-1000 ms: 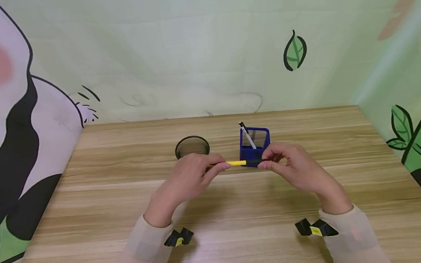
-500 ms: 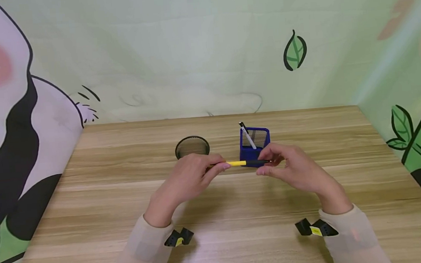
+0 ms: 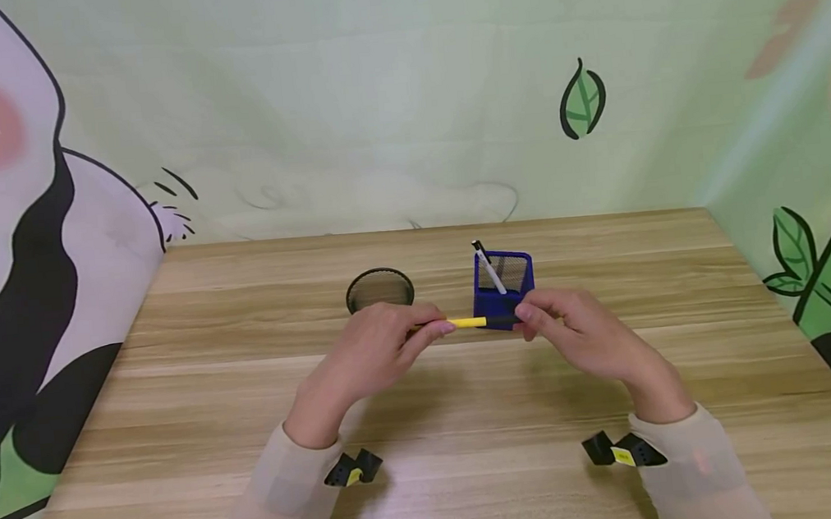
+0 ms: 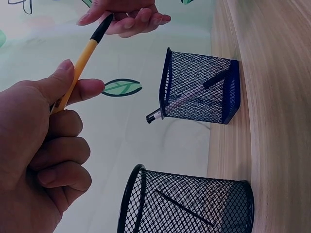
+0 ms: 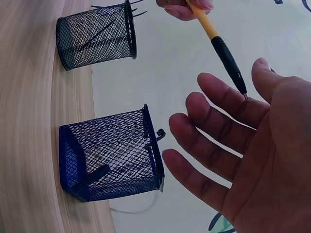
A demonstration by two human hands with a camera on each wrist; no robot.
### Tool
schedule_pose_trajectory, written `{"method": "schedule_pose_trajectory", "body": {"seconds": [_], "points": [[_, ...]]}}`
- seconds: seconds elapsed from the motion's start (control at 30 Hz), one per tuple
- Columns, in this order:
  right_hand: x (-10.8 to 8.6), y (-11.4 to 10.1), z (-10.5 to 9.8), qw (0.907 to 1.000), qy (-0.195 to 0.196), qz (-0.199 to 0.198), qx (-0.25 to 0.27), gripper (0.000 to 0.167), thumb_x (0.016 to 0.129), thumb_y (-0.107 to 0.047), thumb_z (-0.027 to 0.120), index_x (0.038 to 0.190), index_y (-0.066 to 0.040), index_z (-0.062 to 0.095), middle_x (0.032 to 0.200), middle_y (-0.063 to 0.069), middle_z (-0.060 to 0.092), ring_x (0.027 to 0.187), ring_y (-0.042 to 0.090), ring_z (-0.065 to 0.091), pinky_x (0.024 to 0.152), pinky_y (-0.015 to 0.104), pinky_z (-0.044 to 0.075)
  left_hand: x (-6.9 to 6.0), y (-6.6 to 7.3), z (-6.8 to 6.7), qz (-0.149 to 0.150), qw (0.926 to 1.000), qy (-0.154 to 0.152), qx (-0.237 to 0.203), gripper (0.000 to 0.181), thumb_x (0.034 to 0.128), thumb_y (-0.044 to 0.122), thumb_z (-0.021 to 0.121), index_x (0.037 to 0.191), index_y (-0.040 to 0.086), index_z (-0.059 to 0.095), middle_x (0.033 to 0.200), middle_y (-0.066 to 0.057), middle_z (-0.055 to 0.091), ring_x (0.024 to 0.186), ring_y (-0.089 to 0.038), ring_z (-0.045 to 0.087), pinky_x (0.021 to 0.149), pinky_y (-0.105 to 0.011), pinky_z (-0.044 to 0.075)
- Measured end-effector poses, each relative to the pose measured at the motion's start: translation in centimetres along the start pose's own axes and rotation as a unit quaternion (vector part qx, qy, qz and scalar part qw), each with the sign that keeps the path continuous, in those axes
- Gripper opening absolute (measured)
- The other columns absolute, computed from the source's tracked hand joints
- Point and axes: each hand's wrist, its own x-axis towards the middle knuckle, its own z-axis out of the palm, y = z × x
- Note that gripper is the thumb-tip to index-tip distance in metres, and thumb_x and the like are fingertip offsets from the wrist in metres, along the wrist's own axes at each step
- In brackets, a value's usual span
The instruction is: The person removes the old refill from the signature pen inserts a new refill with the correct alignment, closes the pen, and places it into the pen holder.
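My left hand (image 3: 379, 349) pinches a yellow ballpoint pen (image 3: 469, 322) between thumb and index finger, its other fingers curled in. The pen lies roughly level above the table, with its black grip and bare metal tip pointing right. My right hand (image 5: 262, 136) is at the tip end, fingers loosely bent and thumb apart. In the right wrist view the tip appears against the index finger; whether they touch I cannot tell. Behind the right hand stands a blue mesh pen holder (image 4: 199, 90) with a white pen (image 3: 492, 271) leaning in it.
A round black mesh pen holder (image 5: 97, 36) stands left of the blue one, partly hidden by my left hand in the head view. Both are on the wooden table (image 3: 477, 452). A printed backdrop (image 3: 373, 115) rises behind the table.
The right fingers pinched the pen's black end a second ago, then parted from it, showing the tip. Now the thumb has shifted and the fingers hang lower. The left hand keeps still.
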Motion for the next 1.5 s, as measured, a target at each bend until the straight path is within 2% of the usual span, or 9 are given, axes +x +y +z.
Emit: {"method": "schedule_pose_trajectory", "body": {"seconds": [0.17,0.4,0.77,1.03,1.27,1.5], "points": [[0.04,0.00,0.12,1.0000,0.000,-0.009,-0.002,0.034,0.112,-0.017,0.046,0.084,-0.015,0.066,0.080,0.003,0.064,0.073,0.013,0.052,0.070,0.029,0.043,-0.02,-0.04,0.05,0.001,1.0000,0.002,0.001,0.025,0.1066,0.039,0.057,0.088,0.026,0.066,0.064,0.014,0.043,0.056,-0.003,0.037,0.057,-0.024,0.035],[0.10,-0.02,0.12,1.0000,0.001,-0.003,-0.004,0.035,0.111,-0.016,0.048,0.081,-0.013,0.065,0.069,-0.005,0.051,0.060,0.008,0.037,0.059,0.027,0.034,-0.06,-0.06,0.03,0.004,1.0000,0.005,0.007,0.024,0.1069,0.039,0.057,0.087,0.027,0.064,0.063,0.014,0.040,0.055,-0.003,0.036,0.056,-0.024,0.033],[0.09,-0.25,0.07,0.9999,0.002,0.002,-0.010,0.032,0.109,-0.018,0.054,0.079,-0.016,0.063,0.066,-0.005,0.046,0.059,0.007,0.036,0.057,0.026,0.034,-0.07,-0.10,0.09,0.005,1.0000,0.005,0.002,0.023,0.1067,0.039,0.058,0.091,0.026,0.069,0.063,0.014,0.044,0.054,-0.003,0.036,0.055,-0.023,0.033],[-0.02,-0.34,-0.04,0.9999,0.003,0.006,-0.011,0.029,0.108,-0.018,0.057,0.079,-0.019,0.063,0.070,-0.007,0.052,0.060,0.008,0.038,0.058,0.026,0.035,-0.10,-0.05,0.03,0.001,1.0000,0.004,0.001,0.023,0.1066,0.039,0.057,0.092,0.027,0.069,0.063,0.014,0.044,0.054,-0.003,0.035,0.055,-0.024,0.034],[0.00,-0.35,-0.07,0.9998,0.002,0.008,-0.016,0.028,0.107,-0.020,0.059,0.079,-0.020,0.062,0.067,-0.007,0.048,0.057,0.007,0.035,0.055,0.025,0.033,-0.12,-0.13,0.05,0.002,1.0000,0.004,0.002,0.022,0.1068,0.039,0.057,0.091,0.028,0.069,0.063,0.014,0.044,0.053,-0.002,0.035,0.054,-0.023,0.034],[0.07,-0.28,-0.10,0.9994,0.005,0.010,-0.032,0.026,0.105,-0.019,0.061,0.080,-0.020,0.063,0.072,-0.008,0.057,0.059,0.008,0.038,0.057,0.026,0.035,-0.17,-0.15,0.00,-0.004,1.0000,-0.002,0.006,0.024,0.1077,0.041,0.055,0.091,0.029,0.067,0.063,0.013,0.043,0.053,-0.002,0.034,0.053,-0.023,0.031]]}}
